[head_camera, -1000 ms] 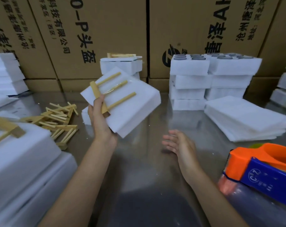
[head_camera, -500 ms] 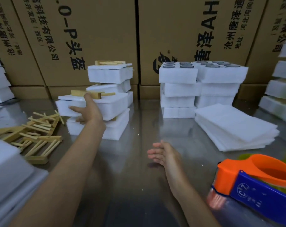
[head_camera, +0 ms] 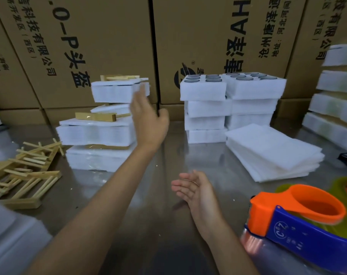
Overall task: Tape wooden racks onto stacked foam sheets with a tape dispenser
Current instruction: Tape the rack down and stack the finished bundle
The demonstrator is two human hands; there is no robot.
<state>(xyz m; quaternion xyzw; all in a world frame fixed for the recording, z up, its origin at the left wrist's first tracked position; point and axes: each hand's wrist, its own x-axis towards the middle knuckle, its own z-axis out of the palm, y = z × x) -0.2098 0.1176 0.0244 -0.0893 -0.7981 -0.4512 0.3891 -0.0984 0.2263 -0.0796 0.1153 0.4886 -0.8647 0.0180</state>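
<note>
A person's left hand point(head_camera: 148, 120) is raised with fingers straight and loose, holding nothing, just right of a pile of white foam sheet bundles point(head_camera: 97, 133). A flat wooden rack point(head_camera: 96, 117) lies on top of the middle bundle. The right hand point(head_camera: 196, 192) hovers open above the shiny metal tabletop point(head_camera: 168, 151). An orange and blue tape dispenser point(head_camera: 299, 221) sits at lower right. Loose wooden racks point(head_camera: 23, 167) lie heaped at left.

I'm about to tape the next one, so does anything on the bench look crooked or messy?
Yes. The finished foam stack behind the left hand is uneven: its blocks sit offset and the top block overhangs and tilts. The loose wooden racks at left lie in a tangled heap.
</note>
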